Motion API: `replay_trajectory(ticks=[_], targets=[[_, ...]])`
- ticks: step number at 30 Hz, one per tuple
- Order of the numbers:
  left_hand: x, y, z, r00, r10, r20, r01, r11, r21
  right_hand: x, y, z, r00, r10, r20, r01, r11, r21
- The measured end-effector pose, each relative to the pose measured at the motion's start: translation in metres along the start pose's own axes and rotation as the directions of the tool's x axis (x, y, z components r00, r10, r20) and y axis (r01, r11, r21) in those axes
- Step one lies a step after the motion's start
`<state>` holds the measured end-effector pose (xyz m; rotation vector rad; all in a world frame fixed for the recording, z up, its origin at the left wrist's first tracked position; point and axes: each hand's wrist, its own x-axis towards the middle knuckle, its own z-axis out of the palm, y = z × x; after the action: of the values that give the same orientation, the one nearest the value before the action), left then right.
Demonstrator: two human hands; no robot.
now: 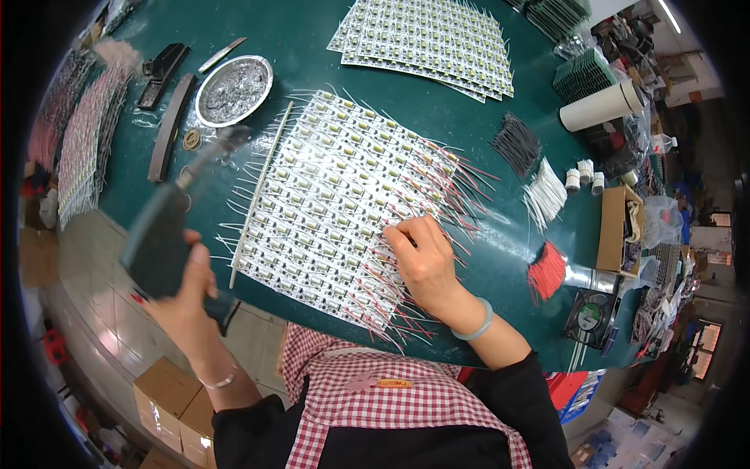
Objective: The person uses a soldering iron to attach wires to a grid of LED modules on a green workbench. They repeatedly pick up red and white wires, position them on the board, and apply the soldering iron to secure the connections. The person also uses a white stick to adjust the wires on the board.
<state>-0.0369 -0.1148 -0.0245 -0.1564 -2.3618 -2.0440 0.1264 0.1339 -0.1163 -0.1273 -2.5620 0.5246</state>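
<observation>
Gripping a soldering gun, the left hand hovers beside the circuit-board panel on the counter; the right hand curls over its right side, grip hidden. Red wires line that edge; joints remaining undone can't be told.

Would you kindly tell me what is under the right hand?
The circuit-board panel, red wires and green table show around the right hand; whatever lies directly beneath it is covered.

panel: on worktop | along its left edge: rod | left-behind it: dish | behind it: boards | right of it: wire bundles, farther right box | right-front: fan
</observation>
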Motion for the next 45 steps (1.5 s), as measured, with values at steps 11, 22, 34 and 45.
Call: replay_trajectory(ticks=[11,22,34,45], targets=[[-0.089,-0.029,0.014,0.908,0.063,0.414,-0.145,0.975,0.169,-0.001,0.001,-0.003,1.000,0.004,0.029,-0.005,0.999,0.040],[-0.092,-0.023,0.030,0.860,0.079,0.504,-0.201,0.960,0.193,-0.001,0.001,-0.003,1.000,0.007,0.029,-0.008,0.999,0.044],[-0.099,-0.026,0.032,0.875,0.037,0.482,-0.162,0.962,0.220,0.000,0.000,-0.003,1.000,0.001,0.016,-0.001,1.000,0.029],[-0.095,-0.024,0.030,0.862,0.125,0.492,-0.255,0.945,0.207,0.000,0.001,-0.001,1.000,0.003,0.016,-0.003,1.000,0.023]])
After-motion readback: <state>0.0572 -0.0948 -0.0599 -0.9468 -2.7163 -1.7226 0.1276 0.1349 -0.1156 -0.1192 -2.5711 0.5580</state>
